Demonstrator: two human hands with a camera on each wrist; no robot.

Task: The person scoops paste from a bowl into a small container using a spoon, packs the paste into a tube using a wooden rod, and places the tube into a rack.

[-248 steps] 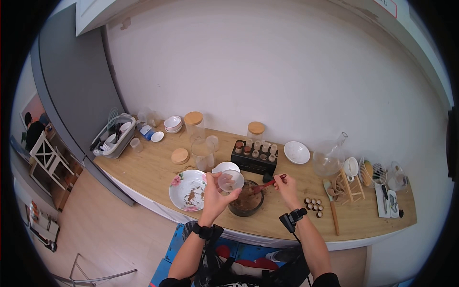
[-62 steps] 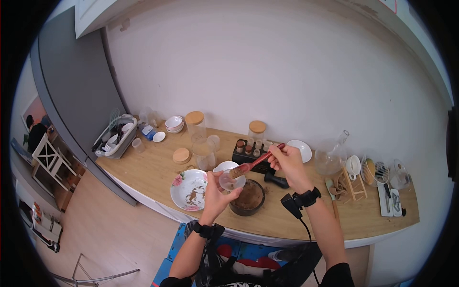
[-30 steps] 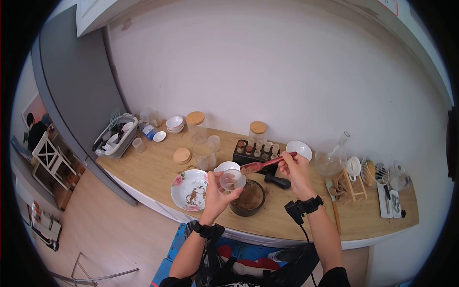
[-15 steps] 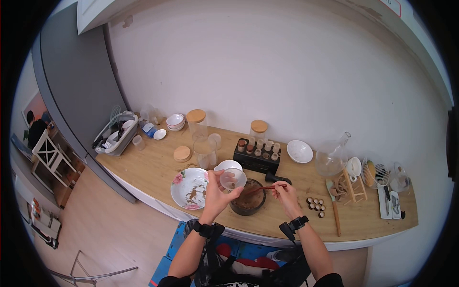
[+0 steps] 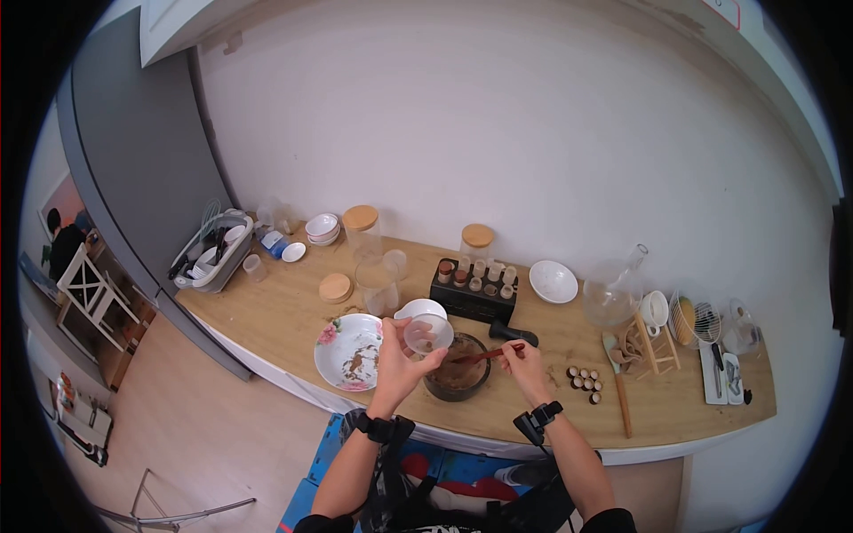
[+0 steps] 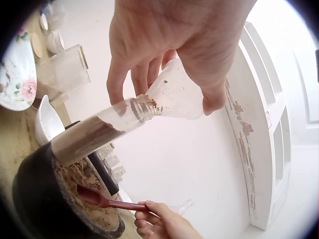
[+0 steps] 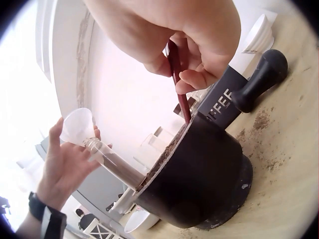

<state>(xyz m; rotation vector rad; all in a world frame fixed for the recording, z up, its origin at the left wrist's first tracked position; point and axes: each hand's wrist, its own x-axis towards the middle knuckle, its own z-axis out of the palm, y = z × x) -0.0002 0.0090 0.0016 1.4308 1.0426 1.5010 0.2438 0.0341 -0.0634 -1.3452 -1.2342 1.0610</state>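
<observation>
The left hand grips a funnel set in a tube about half full of brown powder, held above the black bowl, where the right hand pinches a red spoon dipped for another scoop.

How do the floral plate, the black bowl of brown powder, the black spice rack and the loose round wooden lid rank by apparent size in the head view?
Largest to smallest, as they look:
1. floral plate and spice rack, too close to rank
2. black bowl, partly hidden by the hands
3. wooden lid
</observation>
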